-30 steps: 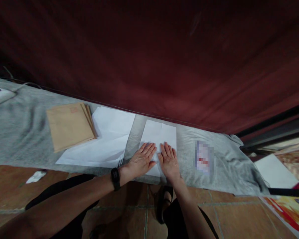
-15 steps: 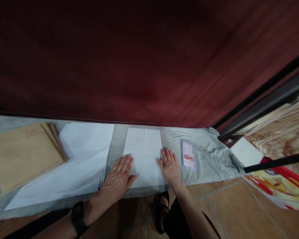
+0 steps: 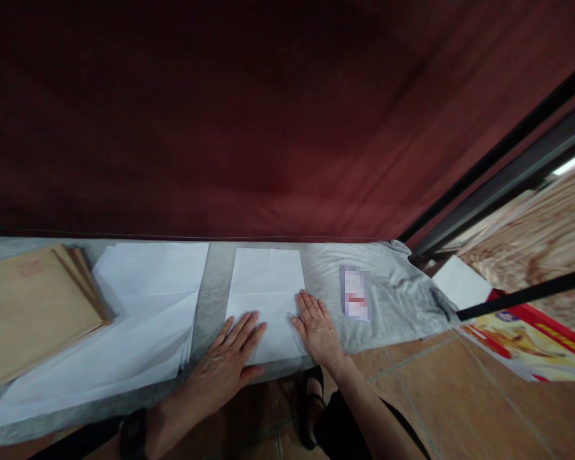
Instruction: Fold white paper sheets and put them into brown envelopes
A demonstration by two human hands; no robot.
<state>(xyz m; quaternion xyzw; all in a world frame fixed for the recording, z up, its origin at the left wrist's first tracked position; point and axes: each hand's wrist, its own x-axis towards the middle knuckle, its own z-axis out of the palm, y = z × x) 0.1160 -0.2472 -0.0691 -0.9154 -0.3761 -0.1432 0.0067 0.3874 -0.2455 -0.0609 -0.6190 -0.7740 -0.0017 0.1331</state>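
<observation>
A dark red curtain hangs across the whole far side. Tiled floor shows on the near side, and between the two runs grey cloth. On its left part lie the white papers, spread at a slant, with brown envelopes overlapping their far-left portion. A red and yellow pack is at the far right, low beside the cloth.

The sheet lies flat on the cloth between the two hands, a faint crease running across it. The left hand rests over its near-left corner, thumb at the near edge. The right hand is at its right edge, thumb on the paper and the palm beyond it on the cloth. The fingers of both hands are straight, relaxed and grasping nothing.

To the right of the right hand, apart from it, is a small pixelated item. A dark band circles the left wrist.

A second ago the hands were close together over the sheet's middle; now they are parted to its sides, the left one nearer the body.
</observation>
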